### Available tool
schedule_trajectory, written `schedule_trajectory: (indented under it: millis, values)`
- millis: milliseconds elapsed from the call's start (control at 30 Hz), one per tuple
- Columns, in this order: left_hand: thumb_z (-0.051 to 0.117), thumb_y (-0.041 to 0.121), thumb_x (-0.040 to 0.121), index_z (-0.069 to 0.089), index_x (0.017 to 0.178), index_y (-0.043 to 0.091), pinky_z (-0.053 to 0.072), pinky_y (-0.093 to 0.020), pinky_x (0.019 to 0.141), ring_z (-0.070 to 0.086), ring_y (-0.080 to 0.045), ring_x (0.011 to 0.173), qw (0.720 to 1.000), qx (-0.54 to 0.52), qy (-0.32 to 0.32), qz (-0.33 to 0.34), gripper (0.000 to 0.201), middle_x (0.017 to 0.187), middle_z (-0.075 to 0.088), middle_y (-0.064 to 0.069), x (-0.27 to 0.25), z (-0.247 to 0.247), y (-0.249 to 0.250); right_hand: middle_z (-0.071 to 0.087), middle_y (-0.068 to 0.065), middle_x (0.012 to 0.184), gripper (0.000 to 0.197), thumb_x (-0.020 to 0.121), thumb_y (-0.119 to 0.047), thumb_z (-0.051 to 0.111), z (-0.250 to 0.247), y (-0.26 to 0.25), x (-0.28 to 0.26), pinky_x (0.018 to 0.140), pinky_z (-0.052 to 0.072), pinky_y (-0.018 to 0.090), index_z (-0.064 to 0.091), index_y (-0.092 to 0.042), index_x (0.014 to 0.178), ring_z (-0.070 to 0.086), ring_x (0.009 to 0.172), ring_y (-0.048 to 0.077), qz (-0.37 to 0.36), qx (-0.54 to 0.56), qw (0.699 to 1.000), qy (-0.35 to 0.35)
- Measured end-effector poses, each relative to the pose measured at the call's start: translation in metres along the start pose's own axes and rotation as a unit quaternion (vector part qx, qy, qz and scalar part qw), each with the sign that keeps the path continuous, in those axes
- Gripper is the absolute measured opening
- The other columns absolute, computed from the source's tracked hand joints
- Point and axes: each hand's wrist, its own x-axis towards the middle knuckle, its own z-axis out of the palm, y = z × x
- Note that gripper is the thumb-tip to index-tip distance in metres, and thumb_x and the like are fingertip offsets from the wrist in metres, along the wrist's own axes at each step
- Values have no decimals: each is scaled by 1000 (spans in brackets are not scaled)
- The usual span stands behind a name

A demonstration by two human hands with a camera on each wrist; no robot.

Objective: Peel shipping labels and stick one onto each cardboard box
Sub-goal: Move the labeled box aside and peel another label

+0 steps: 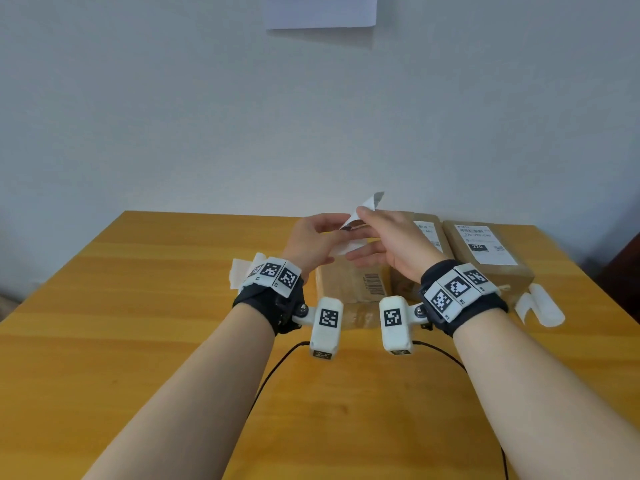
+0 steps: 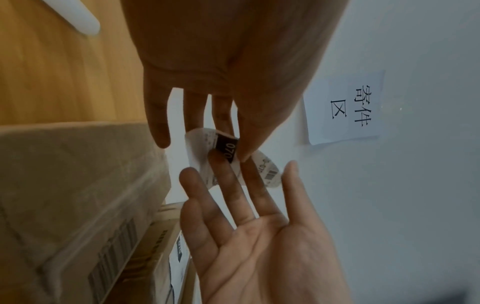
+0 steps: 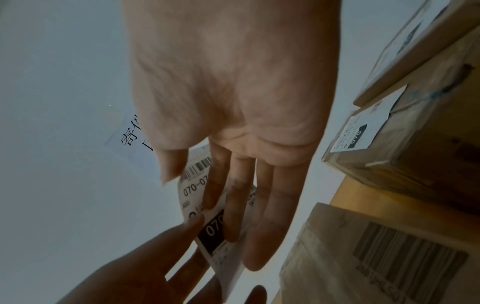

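Above the near cardboard box [image 1: 349, 285], both hands hold one white shipping label [image 1: 360, 216] printed "070" [image 3: 192, 191]. My left hand [image 1: 332, 230] pinches its lower part, thumb on the black "070" patch [image 2: 226, 147] and fingers behind. My right hand [image 1: 367, 223] pinches the upper edge between thumb and index finger, its other fingers straight across the printed face. The label curls, and its tip sticks up above the right thumb. A white strip [image 1: 346, 249] hangs between the hands. This near box shows only a printed barcode on its side [image 3: 405, 259].
Two more boxes stand behind to the right, each bearing a label: the middle one [image 1: 427, 233] and the right one [image 1: 485, 251]. Rolled white paper [image 1: 540, 306] lies right of them, crumpled white paper [image 1: 239, 275] by my left wrist. A paper sign [image 1: 320, 10] hangs on the wall.
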Motion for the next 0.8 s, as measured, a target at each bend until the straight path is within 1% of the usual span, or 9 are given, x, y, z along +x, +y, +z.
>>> schedule_trajectory:
  millis: [100, 200, 267, 333, 433, 500, 567, 700, 800]
  values:
    - [71, 25, 99, 77, 113, 24, 64, -45, 91, 74, -19, 108, 998, -38, 33, -29, 16, 108, 80, 2, 3, 3, -3, 79, 9, 108, 51, 97, -58, 62, -2, 2, -2, 77, 64, 51, 67, -14, 123, 77, 87, 41, 12, -49, 999, -10]
    - [69, 30, 100, 77, 113, 17, 66, -48, 83, 75, -30, 110, 991, -88, 44, -85, 20, 108, 79, -4, 5, 2, -5, 80, 5, 105, 51, 94, -62, 63, -5, 4, -4, 63, 62, 40, 69, -17, 119, 77, 81, 39, 34, -97, 994, -19]
    - [67, 36, 102, 77, 109, 14, 64, -58, 84, 76, -33, 106, 985, -122, 44, -116, 26, 106, 80, -7, 7, 1, -6, 80, 3, 106, 41, 98, -52, 64, -8, 7, -5, 59, 61, 37, 68, -18, 121, 77, 77, 34, 41, -136, 989, -30]
    - [67, 44, 101, 75, 110, 14, 62, -63, 85, 77, -33, 101, 978, -147, 43, -139, 33, 106, 81, -6, 8, 0, -6, 80, 3, 105, 31, 102, -36, 64, -10, 11, -4, 60, 60, 37, 65, -19, 127, 76, 75, 32, 48, -154, 986, -37]
    - [65, 51, 101, 72, 118, 14, 61, -65, 85, 79, -33, 98, 974, -157, 41, -160, 41, 109, 81, -6, 10, 0, -6, 81, 6, 100, 33, 101, -21, 66, -11, 16, 0, 57, 60, 37, 56, -17, 132, 75, 72, 32, 58, -140, 988, -10]
    - [63, 53, 101, 72, 120, 15, 62, -64, 84, 80, -33, 97, 973, -156, 41, -163, 43, 108, 81, -5, 11, 0, -4, 81, 6, 96, 42, 99, -20, 69, -12, 19, 3, 53, 59, 35, 49, -15, 135, 74, 66, 30, 69, -134, 988, 24]
    - [62, 55, 101, 71, 120, 17, 62, -64, 84, 80, -32, 96, 973, -156, 41, -164, 43, 108, 81, -4, 10, -1, -2, 81, 5, 91, 45, 97, -24, 72, -14, 22, 4, 48, 56, 30, 47, -16, 135, 70, 58, 24, 78, -159, 983, 38]
    - [62, 58, 100, 70, 118, 19, 62, -62, 85, 79, -29, 98, 976, -140, 46, -161, 44, 109, 81, -3, 12, -4, 1, 78, 6, 78, 33, 98, -27, 70, -18, 26, 4, 42, 44, 23, 66, -13, 128, 56, 46, 14, 78, -222, 971, 32]
    - [62, 53, 101, 71, 115, 20, 62, -51, 88, 78, -25, 94, 985, -89, 70, -132, 37, 104, 81, 0, 16, -6, 1, 68, 3, 68, 27, 97, -26, 71, -20, 26, 3, 39, 34, 21, 69, -16, 122, 48, 43, 11, 85, -227, 970, 24]
